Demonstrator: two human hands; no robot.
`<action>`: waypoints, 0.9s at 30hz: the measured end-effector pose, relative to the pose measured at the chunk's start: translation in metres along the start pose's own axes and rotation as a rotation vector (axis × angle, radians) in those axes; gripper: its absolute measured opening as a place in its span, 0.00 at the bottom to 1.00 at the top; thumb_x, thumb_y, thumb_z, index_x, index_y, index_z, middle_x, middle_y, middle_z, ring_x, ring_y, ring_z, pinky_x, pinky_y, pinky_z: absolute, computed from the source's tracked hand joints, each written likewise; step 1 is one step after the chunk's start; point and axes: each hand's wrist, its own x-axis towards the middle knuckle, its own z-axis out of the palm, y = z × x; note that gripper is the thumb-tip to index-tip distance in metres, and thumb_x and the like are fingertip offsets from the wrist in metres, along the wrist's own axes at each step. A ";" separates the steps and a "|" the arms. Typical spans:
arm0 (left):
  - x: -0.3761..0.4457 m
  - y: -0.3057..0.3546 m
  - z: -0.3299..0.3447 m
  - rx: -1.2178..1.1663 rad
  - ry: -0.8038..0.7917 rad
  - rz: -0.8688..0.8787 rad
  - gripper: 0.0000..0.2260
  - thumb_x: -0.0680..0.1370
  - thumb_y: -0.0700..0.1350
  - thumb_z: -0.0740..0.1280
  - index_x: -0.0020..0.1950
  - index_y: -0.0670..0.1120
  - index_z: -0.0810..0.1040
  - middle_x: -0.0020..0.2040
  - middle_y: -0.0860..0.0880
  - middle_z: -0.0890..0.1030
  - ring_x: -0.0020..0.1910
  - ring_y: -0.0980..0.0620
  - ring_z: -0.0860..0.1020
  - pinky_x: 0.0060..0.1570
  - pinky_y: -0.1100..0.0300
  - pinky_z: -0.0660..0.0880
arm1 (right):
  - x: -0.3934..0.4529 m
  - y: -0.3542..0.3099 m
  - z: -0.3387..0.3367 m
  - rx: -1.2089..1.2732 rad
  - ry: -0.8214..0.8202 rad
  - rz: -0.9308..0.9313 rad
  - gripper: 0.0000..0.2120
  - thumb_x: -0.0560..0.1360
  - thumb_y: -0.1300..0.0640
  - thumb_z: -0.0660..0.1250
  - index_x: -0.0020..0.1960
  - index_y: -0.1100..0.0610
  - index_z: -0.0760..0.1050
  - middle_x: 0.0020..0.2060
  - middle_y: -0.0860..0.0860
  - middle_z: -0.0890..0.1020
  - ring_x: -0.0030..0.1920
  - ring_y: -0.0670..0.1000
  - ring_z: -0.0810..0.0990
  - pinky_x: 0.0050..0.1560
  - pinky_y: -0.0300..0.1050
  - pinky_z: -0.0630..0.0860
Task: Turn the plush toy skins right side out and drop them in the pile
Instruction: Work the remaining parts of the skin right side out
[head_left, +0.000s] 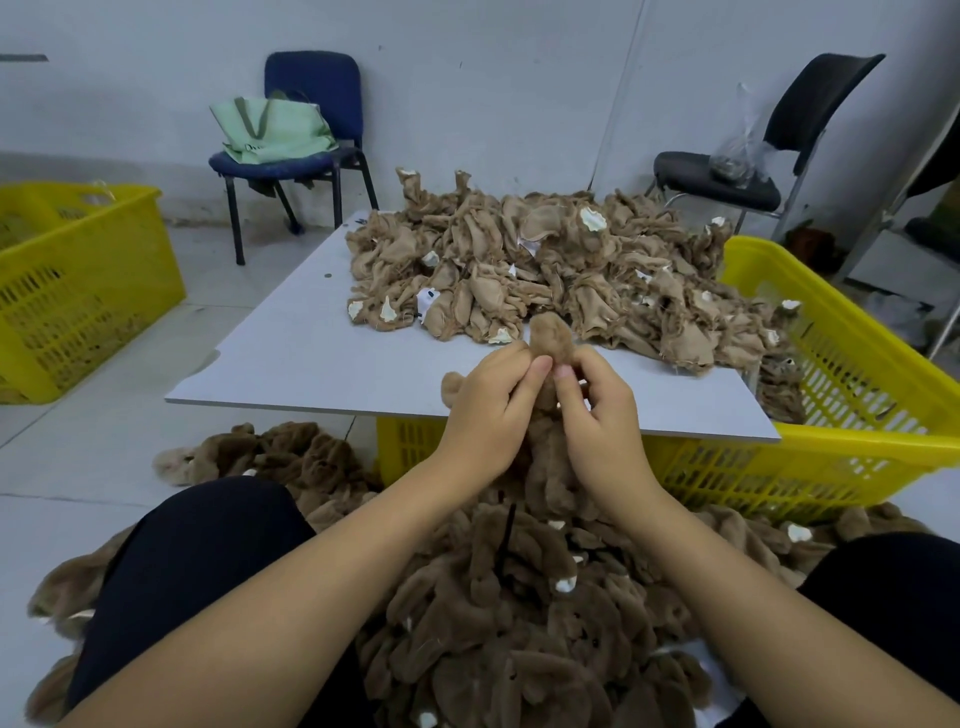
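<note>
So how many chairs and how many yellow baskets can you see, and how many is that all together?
Chairs: 2, a blue chair with a green bag on it and a black chair.
Yellow baskets: 2, one on the left and one under the white board.
Total: 4.

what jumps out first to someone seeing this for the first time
Two hands, left hand and right hand, pinch a furry brown plush skin at centre. Behind them a heap of inside-out tan skins covers the white board, which rests on a yellow crate. A pile of finished furry skins fills the floor between the knees.
</note>
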 end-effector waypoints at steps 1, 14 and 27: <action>0.004 0.001 0.001 -0.030 -0.004 -0.010 0.15 0.84 0.53 0.56 0.46 0.49 0.78 0.42 0.56 0.78 0.45 0.57 0.77 0.45 0.62 0.73 | 0.003 -0.002 0.000 0.009 0.003 0.004 0.09 0.84 0.59 0.59 0.48 0.60 0.74 0.38 0.49 0.76 0.37 0.44 0.72 0.37 0.39 0.70; -0.027 -0.027 0.009 0.143 -0.215 -0.033 0.18 0.84 0.53 0.51 0.60 0.43 0.74 0.51 0.47 0.78 0.50 0.50 0.77 0.51 0.49 0.74 | -0.020 0.023 0.009 0.009 -0.146 0.112 0.09 0.85 0.54 0.54 0.51 0.54 0.71 0.43 0.49 0.75 0.45 0.49 0.75 0.49 0.50 0.74; 0.016 0.012 0.009 -0.122 -0.009 -0.167 0.17 0.83 0.56 0.52 0.45 0.53 0.76 0.39 0.54 0.80 0.41 0.56 0.79 0.43 0.55 0.75 | 0.023 -0.009 -0.001 -0.009 -0.008 -0.049 0.15 0.85 0.60 0.56 0.39 0.55 0.65 0.32 0.44 0.67 0.33 0.41 0.66 0.35 0.36 0.63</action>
